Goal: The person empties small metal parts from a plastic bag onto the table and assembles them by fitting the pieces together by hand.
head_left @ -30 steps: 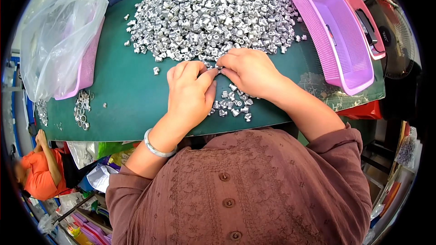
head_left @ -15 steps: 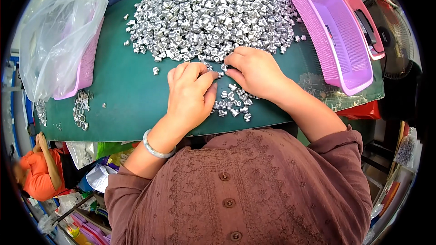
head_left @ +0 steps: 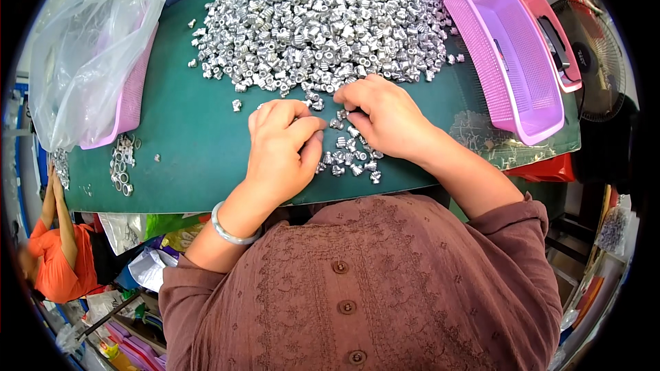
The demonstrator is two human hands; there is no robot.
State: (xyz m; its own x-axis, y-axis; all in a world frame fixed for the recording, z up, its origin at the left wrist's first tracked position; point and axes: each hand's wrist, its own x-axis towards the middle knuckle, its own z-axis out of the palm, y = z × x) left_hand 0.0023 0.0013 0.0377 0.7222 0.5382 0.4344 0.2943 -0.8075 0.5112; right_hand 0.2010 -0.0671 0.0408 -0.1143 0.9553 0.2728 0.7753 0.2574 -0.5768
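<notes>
Several small silvery ribbed metal fittings (head_left: 354, 158) lie in a loose group on the green tabletop close to my body. Beyond them rises a large heap of the same fittings (head_left: 323, 20). At the left of the small group, my left hand (head_left: 283, 148) has bent fingers, its thumb and index finger slightly apart with nothing visible between them. My right hand (head_left: 386, 115) is at the heap's near edge, index finger and thumb apart. A few fittings (head_left: 337, 122) lie between the two hands. My palms and some fingertips are hidden.
A purple mesh basket (head_left: 505, 62) stands at the right beside a pink basket (head_left: 567, 72). A plastic bag (head_left: 96, 48) covers another basket at the left. Metal rings (head_left: 124, 168) lie near the left edge. A co-worker in orange (head_left: 65, 261) is at far left.
My left hand has drawn slightly left, away from my right hand, widening the gap. My right fingertips have shifted slightly left. The co-worker's hands have reached up to the table edge.
</notes>
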